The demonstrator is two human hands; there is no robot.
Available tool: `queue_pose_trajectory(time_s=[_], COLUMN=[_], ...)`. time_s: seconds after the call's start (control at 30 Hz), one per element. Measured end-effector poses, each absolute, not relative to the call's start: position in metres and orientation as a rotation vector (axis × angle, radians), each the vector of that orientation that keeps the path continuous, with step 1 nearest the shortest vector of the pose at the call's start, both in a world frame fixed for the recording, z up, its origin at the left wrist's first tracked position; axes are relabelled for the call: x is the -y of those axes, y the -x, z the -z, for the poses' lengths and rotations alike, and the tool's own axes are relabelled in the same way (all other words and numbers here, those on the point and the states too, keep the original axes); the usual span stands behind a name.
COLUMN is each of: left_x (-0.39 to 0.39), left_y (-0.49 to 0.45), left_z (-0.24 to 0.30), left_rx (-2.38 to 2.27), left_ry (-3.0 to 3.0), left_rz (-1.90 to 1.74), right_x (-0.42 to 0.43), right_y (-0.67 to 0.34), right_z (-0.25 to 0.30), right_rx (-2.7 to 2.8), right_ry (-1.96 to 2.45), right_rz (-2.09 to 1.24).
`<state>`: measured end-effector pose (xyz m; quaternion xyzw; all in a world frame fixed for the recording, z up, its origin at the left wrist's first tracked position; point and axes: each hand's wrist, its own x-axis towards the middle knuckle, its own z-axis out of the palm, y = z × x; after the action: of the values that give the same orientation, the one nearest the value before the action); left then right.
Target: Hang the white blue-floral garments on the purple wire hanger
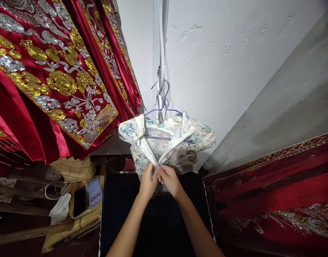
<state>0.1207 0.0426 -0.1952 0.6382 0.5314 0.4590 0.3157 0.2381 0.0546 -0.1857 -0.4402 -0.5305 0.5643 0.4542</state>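
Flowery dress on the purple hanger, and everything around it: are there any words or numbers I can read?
There are no readable words or numbers anywhere.
On the pale floral brocade dress, pinched by the left hand and right hand: only flowers, no label showing.
On the red satin robes with gold and silver embroidery: only flowers and scrolls.
On the black phone: dark screen.
On the small blue-and-white patch beside it: too blurred to read.
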Motion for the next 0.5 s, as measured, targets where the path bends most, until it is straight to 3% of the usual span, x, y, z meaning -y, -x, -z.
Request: queue_pose_trajectory(time_s=[0.33,0.5], left_x=[-0.041,-0.055], left_y=[-0.114,-0.099], left_z=[0.192,0.158], left_rx=[-1.402,-1.228], left_ry=[-1.85,-1.913], left_rz=[-1.105,-0.939], right_x=[-0.109,-0.105], right_y=[-0.253,-0.247], right_z=[0.042,0.021], right_rx=[1.092,1.084], right_ry=[0.878,0.799], right_rz=[-1.273,-1.2])
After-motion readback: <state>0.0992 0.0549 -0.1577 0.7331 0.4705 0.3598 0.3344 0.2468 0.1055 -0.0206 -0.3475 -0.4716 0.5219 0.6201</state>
